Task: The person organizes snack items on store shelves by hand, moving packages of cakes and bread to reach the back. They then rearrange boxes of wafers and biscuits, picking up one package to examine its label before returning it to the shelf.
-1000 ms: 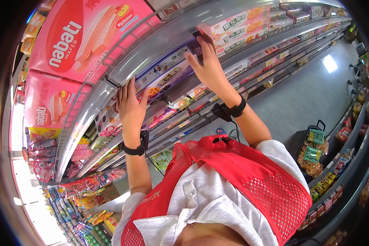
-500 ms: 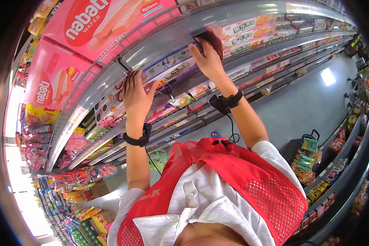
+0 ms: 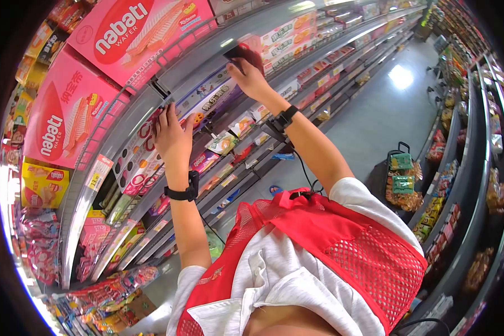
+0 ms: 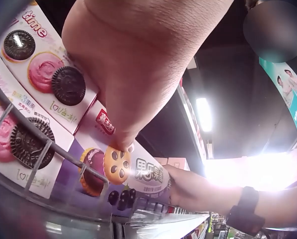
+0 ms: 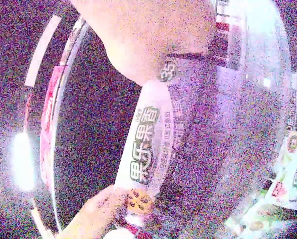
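Observation:
A purple and white biscuit box [image 3: 210,96] lies on the wire-fronted shelf. My left hand [image 3: 173,137] is at its left end, fingers extended over the top edge; in the left wrist view, the thumb of my left hand [image 4: 133,74] touches the front of the purple box [image 4: 151,172]. At the far end, my right hand [image 3: 252,81] grips the box, its fingers bent over the edge beside a dark red item [image 3: 245,54]. The grainy right wrist view shows my right hand [image 5: 153,35] against the upper end of the box [image 5: 146,137], its fingertips hidden.
Pink wafer boxes [image 3: 123,33] stand on the shelf above. Pink and white cookie boxes [image 4: 44,64] adjoin the purple box on the left, and white biscuit boxes [image 3: 288,36] stand to the right. A wire guard [image 4: 39,144] runs along the front. A basket cart [image 3: 402,182] stands in the aisle.
The head view has shifted, and the shelves appear further left. Both hands remain at the purple box, and more of the dark red item beside my right hand shows than a second ago.

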`<state>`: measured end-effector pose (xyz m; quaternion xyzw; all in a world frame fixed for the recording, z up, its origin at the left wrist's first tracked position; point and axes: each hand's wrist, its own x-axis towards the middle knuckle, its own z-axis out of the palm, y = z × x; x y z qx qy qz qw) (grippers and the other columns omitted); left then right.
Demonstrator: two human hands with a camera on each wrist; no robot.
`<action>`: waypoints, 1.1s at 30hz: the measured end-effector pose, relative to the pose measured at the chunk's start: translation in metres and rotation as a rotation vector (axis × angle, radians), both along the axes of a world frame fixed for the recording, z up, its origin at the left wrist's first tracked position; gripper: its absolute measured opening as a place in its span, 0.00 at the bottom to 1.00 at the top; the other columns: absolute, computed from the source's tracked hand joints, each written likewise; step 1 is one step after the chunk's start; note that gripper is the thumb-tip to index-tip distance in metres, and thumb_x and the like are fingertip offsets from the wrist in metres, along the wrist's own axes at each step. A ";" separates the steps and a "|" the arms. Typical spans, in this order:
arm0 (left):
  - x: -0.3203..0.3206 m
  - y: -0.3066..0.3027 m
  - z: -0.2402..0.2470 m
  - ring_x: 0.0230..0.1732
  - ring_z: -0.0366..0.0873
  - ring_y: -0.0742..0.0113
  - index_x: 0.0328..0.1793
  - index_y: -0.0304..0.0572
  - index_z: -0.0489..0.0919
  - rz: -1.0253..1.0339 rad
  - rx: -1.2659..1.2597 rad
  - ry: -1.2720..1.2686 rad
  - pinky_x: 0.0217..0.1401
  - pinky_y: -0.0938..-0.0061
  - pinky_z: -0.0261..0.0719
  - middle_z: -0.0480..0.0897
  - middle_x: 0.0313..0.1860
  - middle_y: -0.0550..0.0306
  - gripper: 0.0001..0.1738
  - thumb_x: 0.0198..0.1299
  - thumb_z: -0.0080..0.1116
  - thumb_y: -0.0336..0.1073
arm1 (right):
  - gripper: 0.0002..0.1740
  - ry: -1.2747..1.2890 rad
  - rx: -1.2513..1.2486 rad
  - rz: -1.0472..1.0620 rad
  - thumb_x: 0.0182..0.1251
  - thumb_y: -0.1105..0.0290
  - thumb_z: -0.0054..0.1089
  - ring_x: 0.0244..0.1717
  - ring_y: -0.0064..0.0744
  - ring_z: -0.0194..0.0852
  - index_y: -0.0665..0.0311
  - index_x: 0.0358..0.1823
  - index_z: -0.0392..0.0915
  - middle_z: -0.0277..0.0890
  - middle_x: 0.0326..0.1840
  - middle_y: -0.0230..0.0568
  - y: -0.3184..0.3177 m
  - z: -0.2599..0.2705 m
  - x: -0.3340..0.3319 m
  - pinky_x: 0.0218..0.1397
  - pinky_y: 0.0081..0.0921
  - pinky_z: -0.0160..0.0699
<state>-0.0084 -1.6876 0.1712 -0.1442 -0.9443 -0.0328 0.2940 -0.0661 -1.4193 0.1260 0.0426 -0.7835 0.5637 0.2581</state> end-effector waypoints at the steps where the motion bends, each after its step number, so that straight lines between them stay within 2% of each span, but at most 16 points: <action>1: -0.001 -0.001 -0.001 0.70 0.76 0.52 0.75 0.48 0.75 0.001 0.005 0.000 0.75 0.52 0.69 0.78 0.71 0.54 0.38 0.68 0.60 0.63 | 0.35 -0.007 0.000 -0.016 0.78 0.45 0.54 0.55 0.61 0.83 0.73 0.67 0.73 0.83 0.48 0.65 -0.001 0.003 0.003 0.59 0.42 0.78; 5: -0.005 -0.002 -0.006 0.73 0.73 0.52 0.76 0.50 0.74 -0.012 0.038 -0.005 0.78 0.51 0.65 0.77 0.72 0.55 0.37 0.69 0.59 0.63 | 0.32 -0.171 0.030 -0.003 0.77 0.48 0.58 0.51 0.57 0.84 0.73 0.64 0.75 0.82 0.46 0.61 0.004 0.026 0.028 0.56 0.39 0.80; 8: 0.001 0.002 -0.002 0.75 0.72 0.52 0.76 0.51 0.74 0.020 0.042 -0.015 0.79 0.51 0.64 0.77 0.73 0.55 0.37 0.69 0.58 0.63 | 0.28 0.129 0.073 -0.055 0.77 0.54 0.60 0.51 0.54 0.85 0.73 0.64 0.75 0.81 0.50 0.58 0.019 -0.017 0.021 0.57 0.38 0.81; 9: 0.001 0.003 -0.002 0.75 0.72 0.52 0.76 0.51 0.74 0.022 0.048 -0.004 0.79 0.51 0.64 0.77 0.73 0.55 0.37 0.69 0.58 0.63 | 0.23 0.158 0.047 -0.057 0.78 0.61 0.60 0.51 0.50 0.86 0.72 0.63 0.75 0.80 0.53 0.55 0.023 -0.017 0.032 0.56 0.37 0.82; 12: 0.000 0.004 -0.001 0.74 0.73 0.50 0.75 0.49 0.75 0.033 0.062 0.002 0.77 0.52 0.65 0.78 0.72 0.53 0.36 0.71 0.56 0.63 | 0.21 0.155 -0.184 0.023 0.79 0.61 0.61 0.56 0.35 0.85 0.73 0.59 0.78 0.83 0.55 0.49 0.041 -0.017 0.049 0.59 0.29 0.81; 15: -0.006 0.011 0.000 0.69 0.76 0.43 0.75 0.44 0.75 0.148 0.134 -0.095 0.72 0.55 0.70 0.80 0.69 0.44 0.35 0.73 0.54 0.62 | 0.17 -0.012 -0.069 -0.052 0.79 0.63 0.60 0.48 0.30 0.84 0.74 0.52 0.81 0.84 0.48 0.44 0.072 0.001 0.062 0.51 0.26 0.80; 17: -0.008 0.028 0.003 0.69 0.77 0.41 0.75 0.42 0.75 0.156 0.322 -0.075 0.71 0.56 0.71 0.80 0.68 0.40 0.35 0.75 0.53 0.61 | 0.15 0.052 -0.120 -0.077 0.80 0.64 0.59 0.43 0.26 0.81 0.73 0.50 0.81 0.83 0.44 0.41 0.101 0.005 0.059 0.47 0.25 0.78; 19: -0.002 0.063 0.012 0.71 0.75 0.41 0.74 0.36 0.74 0.102 0.555 -0.056 0.72 0.57 0.70 0.79 0.69 0.37 0.32 0.77 0.52 0.55 | 0.14 0.127 -0.203 -0.099 0.80 0.65 0.58 0.41 0.23 0.78 0.73 0.48 0.82 0.82 0.40 0.38 0.137 0.002 0.052 0.45 0.24 0.76; 22: 0.001 0.150 0.002 0.75 0.72 0.45 0.75 0.32 0.72 0.040 0.744 0.217 0.76 0.58 0.68 0.75 0.74 0.38 0.30 0.79 0.51 0.50 | 0.14 0.221 -0.352 -0.138 0.81 0.66 0.57 0.40 0.20 0.75 0.71 0.48 0.82 0.81 0.39 0.34 0.196 0.003 0.030 0.45 0.23 0.75; 23: 0.000 0.183 -0.006 0.79 0.67 0.48 0.77 0.29 0.68 -0.066 0.972 0.199 0.83 0.57 0.59 0.68 0.80 0.37 0.28 0.79 0.52 0.40 | 0.13 0.218 -0.373 -0.160 0.81 0.66 0.57 0.40 0.20 0.75 0.71 0.49 0.82 0.81 0.39 0.33 0.217 0.001 0.026 0.46 0.23 0.75; 27: -0.008 0.294 -0.027 0.82 0.60 0.52 0.85 0.33 0.55 -0.203 1.082 0.149 0.85 0.58 0.52 0.60 0.84 0.40 0.33 0.80 0.50 0.38 | 0.13 0.216 -0.386 -0.198 0.81 0.66 0.57 0.51 0.23 0.76 0.70 0.54 0.80 0.80 0.50 0.41 0.282 0.004 -0.004 0.55 0.26 0.76; 29: -0.020 0.323 -0.033 0.83 0.58 0.55 0.86 0.34 0.51 -0.267 1.124 0.156 0.86 0.60 0.50 0.59 0.84 0.42 0.35 0.80 0.49 0.37 | 0.15 0.178 -0.489 -0.048 0.81 0.66 0.56 0.51 0.24 0.75 0.70 0.59 0.77 0.79 0.52 0.40 0.294 0.015 -0.017 0.55 0.26 0.74; 30: -0.022 0.329 -0.033 0.83 0.58 0.56 0.86 0.34 0.50 -0.258 1.193 0.111 0.86 0.61 0.49 0.59 0.84 0.43 0.36 0.80 0.50 0.37 | 0.16 0.157 -0.538 0.030 0.82 0.66 0.55 0.52 0.24 0.75 0.70 0.61 0.76 0.78 0.53 0.39 0.298 0.023 -0.023 0.56 0.26 0.73; 31: -0.026 0.332 -0.030 0.83 0.57 0.57 0.86 0.34 0.50 -0.255 1.263 0.073 0.85 0.62 0.49 0.60 0.83 0.44 0.36 0.80 0.50 0.37 | 0.20 0.192 -0.496 0.089 0.83 0.62 0.53 0.45 0.20 0.70 0.70 0.64 0.74 0.76 0.48 0.33 0.300 0.033 -0.029 0.49 0.23 0.71; 32: -0.032 0.333 -0.027 0.83 0.57 0.58 0.86 0.34 0.49 -0.257 1.331 0.038 0.85 0.63 0.49 0.60 0.83 0.45 0.36 0.80 0.50 0.38 | 0.22 0.133 -0.513 0.157 0.84 0.60 0.51 0.49 0.22 0.71 0.70 0.66 0.74 0.77 0.53 0.35 0.302 0.041 -0.035 0.54 0.24 0.71; 33: -0.040 0.332 -0.030 0.78 0.64 0.63 0.83 0.34 0.57 -0.162 1.322 0.102 0.82 0.66 0.57 0.68 0.78 0.49 0.35 0.81 0.51 0.46 | 0.25 0.074 -0.530 0.222 0.85 0.58 0.49 0.54 0.24 0.72 0.71 0.69 0.73 0.77 0.58 0.37 0.302 0.047 -0.040 0.58 0.26 0.71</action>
